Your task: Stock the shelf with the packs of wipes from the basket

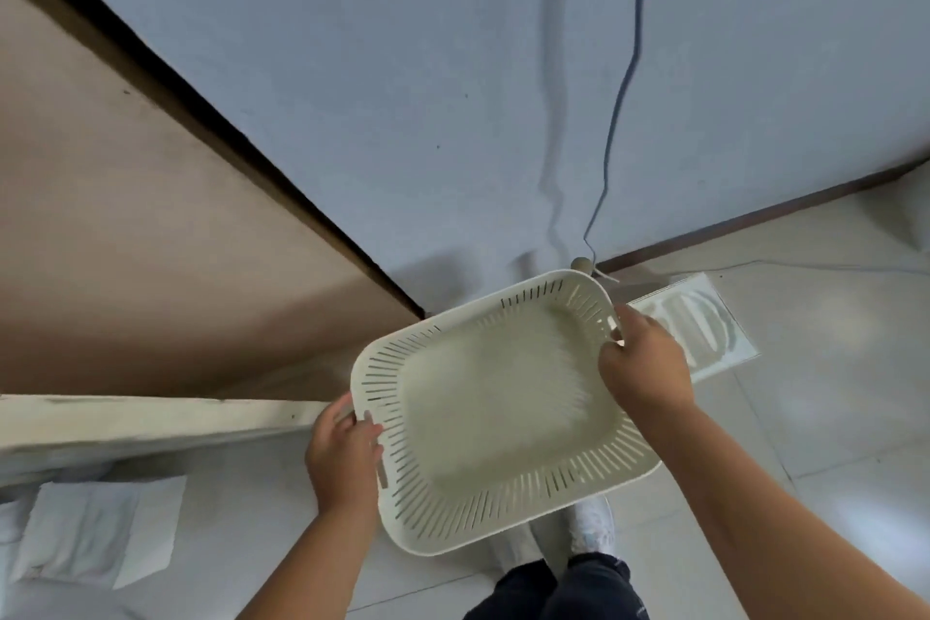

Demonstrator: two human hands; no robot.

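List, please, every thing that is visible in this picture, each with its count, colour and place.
basket: 1, white, slotted, empty, held in the middle
pack of wipes: 1 visible, white, lower left, below the shelf board
shelf board: 1, white, left
cable: 1, grey, hanging down the wall
wall: 1, blue-grey, top
panel: 1, brown, left
slotted plate: 1, white, on the floor beyond the basket
floor: 1, light tiles, right and bottom
shoe: 1 clear, white, under the basket
left hand: 1, grips the basket's left rim
right hand: 1, grips the basket's right rim
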